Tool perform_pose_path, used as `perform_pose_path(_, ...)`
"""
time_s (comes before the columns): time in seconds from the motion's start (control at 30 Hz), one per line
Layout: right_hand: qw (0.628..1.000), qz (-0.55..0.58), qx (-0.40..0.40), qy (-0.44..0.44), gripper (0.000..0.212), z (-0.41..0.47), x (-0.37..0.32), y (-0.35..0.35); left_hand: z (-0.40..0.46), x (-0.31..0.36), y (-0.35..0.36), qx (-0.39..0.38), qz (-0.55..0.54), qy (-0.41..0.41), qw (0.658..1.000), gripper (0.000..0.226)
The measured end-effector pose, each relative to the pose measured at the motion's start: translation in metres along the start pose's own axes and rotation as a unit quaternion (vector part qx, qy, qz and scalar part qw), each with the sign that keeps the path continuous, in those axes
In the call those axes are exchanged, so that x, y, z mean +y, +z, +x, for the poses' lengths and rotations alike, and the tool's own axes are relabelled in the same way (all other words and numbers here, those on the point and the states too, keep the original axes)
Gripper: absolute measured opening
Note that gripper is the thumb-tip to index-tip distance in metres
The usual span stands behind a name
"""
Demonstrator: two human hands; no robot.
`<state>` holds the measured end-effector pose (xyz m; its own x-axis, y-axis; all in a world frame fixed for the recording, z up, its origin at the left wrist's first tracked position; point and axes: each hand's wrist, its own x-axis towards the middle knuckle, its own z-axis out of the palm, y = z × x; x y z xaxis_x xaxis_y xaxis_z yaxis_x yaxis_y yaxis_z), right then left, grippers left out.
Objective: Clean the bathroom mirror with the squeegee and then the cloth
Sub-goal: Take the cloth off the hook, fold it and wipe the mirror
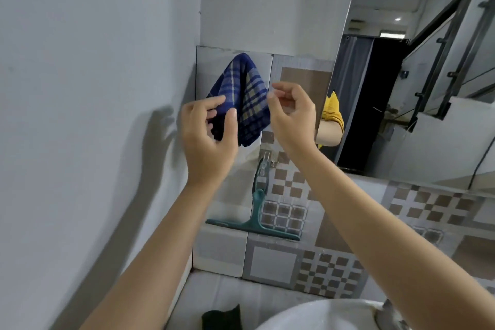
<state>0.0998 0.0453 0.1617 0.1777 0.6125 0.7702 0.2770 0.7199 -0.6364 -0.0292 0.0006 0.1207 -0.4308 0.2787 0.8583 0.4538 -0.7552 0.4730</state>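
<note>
Cloth (242, 99), blue plaid, hung by its top corner high on the tiled wall (302, 262), draped in a point-up triangle with its long axis running vertically and the loose folds at the bottom. What held the corner could not be told. Squeegee (255, 218), green, hung directly below on a clear hook, handle up, blade lying crosswise at the bottom; neither hand was on it.

Left hand (207, 139) sat in front of the cloth's lower left edge, fingers loosely curled and thumb raised. Whether fingertips actually touched the fabric could not be told; no fold was plainly pinched. Right hand (293, 112) was just beside the cloth's right edge, fingers curled inward toward the thumb, holding nothing visible.

Both hands were level with the cloth's lower half and well above the squeegee handle. Judged: the cloth was the nearer item to both, the left hand nearer it. Task order calls for the squeegee first, so the hands would need to drop straight down to its upright handle.

Mirror (415, 75) stood to the right of the tiles, above a white basin (308, 313).
</note>
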Motion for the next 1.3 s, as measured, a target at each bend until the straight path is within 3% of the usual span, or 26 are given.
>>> perform_pose_path(0.23, 0.992, -0.026, -0.118, 0.035, 0.02, 0.043, -0.026, 0.018, 0.071, -0.003, 0.022, -0.176, 0.048, -0.08, 0.98, 0.034)
perform_pose_path(0.4, 0.981, 0.004, -0.184, 0.067, 0.023, 0.061, -0.035, 0.021, 0.086, -0.006, 0.019, -0.198, 0.028, -0.129, 0.971, 0.038)
perform_pose_path(0.6, 0.98, 0.053, -0.193, 0.018, 0.032, 0.07, -0.055, 0.009, 0.1, 0.011, 0.005, -0.186, -0.019, -0.114, 0.976, 0.038)
perform_pose_path(0.8, 0.943, 0.205, -0.256, 0.064, 0.018, 0.065, -0.084, -0.028, 0.113, 0.046, -0.018, -0.274, -0.113, -0.12, 0.947, 0.038)
perform_pose_path(0.97, 0.899, 0.242, -0.349, 0.103, 0.025, 0.051, -0.098, -0.07, 0.104, 0.071, -0.026, -0.343, -0.135, -0.132, 0.92, 0.038)
perform_pose_path(1.07, 0.901, 0.251, -0.335, 0.109, 0.024, 0.038, -0.105, -0.093, 0.088, 0.085, -0.026, -0.33, -0.136, -0.145, 0.923, 0.032)
perform_pose_path(1.17, 0.918, 0.243, -0.295, 0.106, 0.025, 0.024, -0.112, -0.113, 0.068, 0.096, -0.017, -0.259, -0.046, -0.151, 0.953, 0.025)
perform_pose_path(1.23, 0.928, 0.226, -0.276, 0.111, 0.025, 0.016, -0.116, -0.126, 0.054, 0.104, -0.008, -0.213, 0.043, -0.162, 0.963, 0.038)
perform_pose_path(1.3, 0.937, 0.211, -0.253, 0.113, 0.025, 0.01, -0.117, -0.137, 0.041, 0.114, 0.001, -0.204, 0.132, -0.194, 0.951, 0.053)
